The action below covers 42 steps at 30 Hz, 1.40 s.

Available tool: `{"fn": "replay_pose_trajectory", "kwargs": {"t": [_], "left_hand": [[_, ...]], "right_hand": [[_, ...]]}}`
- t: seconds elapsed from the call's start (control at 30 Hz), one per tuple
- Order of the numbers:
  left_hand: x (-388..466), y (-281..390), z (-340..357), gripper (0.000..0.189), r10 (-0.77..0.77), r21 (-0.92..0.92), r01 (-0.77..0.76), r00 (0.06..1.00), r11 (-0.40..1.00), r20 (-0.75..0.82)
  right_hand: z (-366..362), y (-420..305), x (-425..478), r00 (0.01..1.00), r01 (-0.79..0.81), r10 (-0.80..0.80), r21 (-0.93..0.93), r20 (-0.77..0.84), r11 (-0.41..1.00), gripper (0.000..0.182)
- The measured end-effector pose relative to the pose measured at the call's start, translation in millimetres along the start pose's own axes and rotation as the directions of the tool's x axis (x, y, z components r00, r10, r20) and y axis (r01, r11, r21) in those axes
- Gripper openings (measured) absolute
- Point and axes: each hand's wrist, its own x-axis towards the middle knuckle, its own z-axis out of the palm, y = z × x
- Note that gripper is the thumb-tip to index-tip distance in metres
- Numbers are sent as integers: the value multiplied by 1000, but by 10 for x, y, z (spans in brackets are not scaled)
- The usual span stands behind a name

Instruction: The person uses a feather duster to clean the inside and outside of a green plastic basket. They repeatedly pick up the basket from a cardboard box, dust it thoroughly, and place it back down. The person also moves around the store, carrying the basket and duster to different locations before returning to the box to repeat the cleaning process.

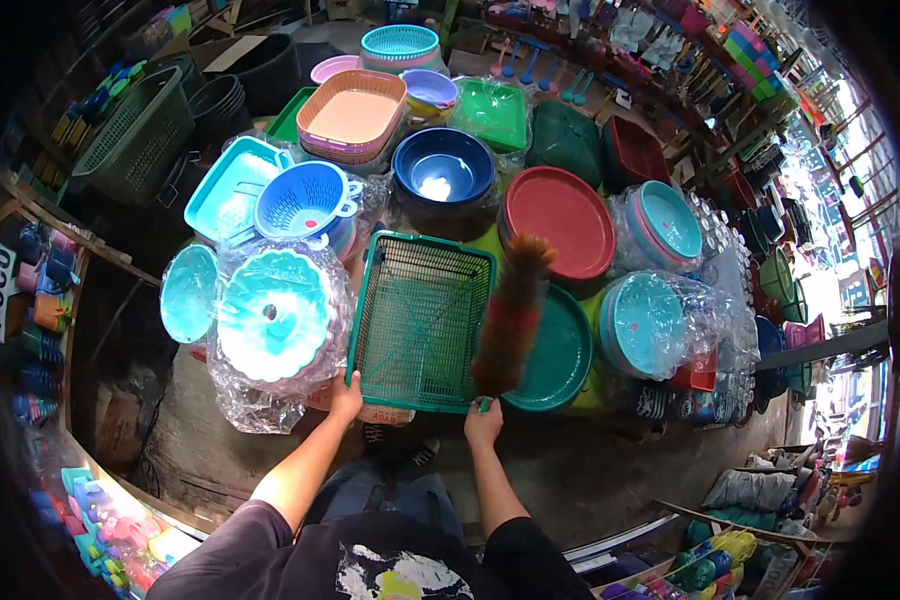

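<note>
In front of me is a green rectangular plastic basket [420, 330] with mesh walls and floor. My left hand [346, 395] grips its near left corner, thumb up on the rim. My right hand [484, 422] is closed around the handle of a brown and red feather duster [511, 315], near the basket's near right corner. The duster's blurred head points away from me, over the basket's right edge and a round dark green tray [551, 352]. To the left of the basket sit scalloped turquoise plastic dishes [274, 315] wrapped in clear film.
Beyond the basket stand a navy basin [444, 166], a blue colander [304, 201] and a peach basket [351, 112]. Red round trays [559, 221] and wrapped turquoise basins [641, 322] crowd the right. Shelves of plastic goods [52, 292] line the left; a wooden-edged stall [720, 555] lies behind right.
</note>
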Motion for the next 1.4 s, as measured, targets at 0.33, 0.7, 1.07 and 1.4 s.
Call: {"fn": "replay_pose_trajectory", "kwargs": {"t": [0.33, 0.7, 1.07, 1.4], "left_hand": [[259, -345, 314, 48, -311, -142, 304, 950, 942, -35], [389, -509, 363, 52, -285, -162, 280, 959, 946, -7], [365, -269, 507, 31, -205, -167, 208, 978, 964, 34], [350, -225, 513, 27, -103, -215, 97, 995, 972, -16]], "right_hand": [[274, 134, 73, 1000, -6, 6, 11, -7, 1000, 15], [305, 130, 84, 999, -35, 35, 4, -10, 999, 15], [227, 202, 199, 998, -35, 36, 21, -55, 999, 14], [202, 168, 234, 998, 2, -4, -38, -59, 999, 13]]}}
